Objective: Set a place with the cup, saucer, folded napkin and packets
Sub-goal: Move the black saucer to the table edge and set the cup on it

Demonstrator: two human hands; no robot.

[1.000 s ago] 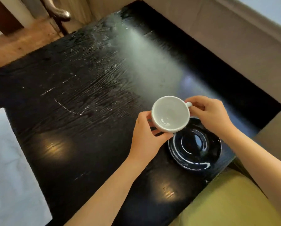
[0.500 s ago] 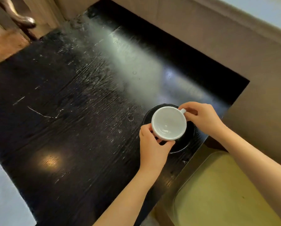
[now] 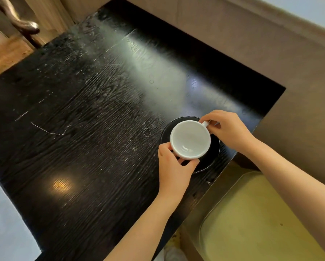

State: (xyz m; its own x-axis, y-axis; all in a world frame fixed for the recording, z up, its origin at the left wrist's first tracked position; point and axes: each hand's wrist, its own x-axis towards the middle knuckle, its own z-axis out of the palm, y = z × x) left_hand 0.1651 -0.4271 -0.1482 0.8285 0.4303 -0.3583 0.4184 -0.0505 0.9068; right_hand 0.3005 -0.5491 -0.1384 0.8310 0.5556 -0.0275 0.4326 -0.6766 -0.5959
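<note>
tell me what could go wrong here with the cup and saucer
The saucer sits near the table's right edge, so a nudge from the right hand at the handle might push it off. The cup looks off-centre on the saucer; if the left hand lets go, it may tip.

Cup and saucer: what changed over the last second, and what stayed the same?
The white cup moved from beside and above the black saucer to over its centre, apparently lowered onto it; contact cannot be confirmed. Nothing was released: the left hand keeps cradling the cup's near side and the right hand stays on the handle. The saucer appears unmoved near the table corner.
</note>
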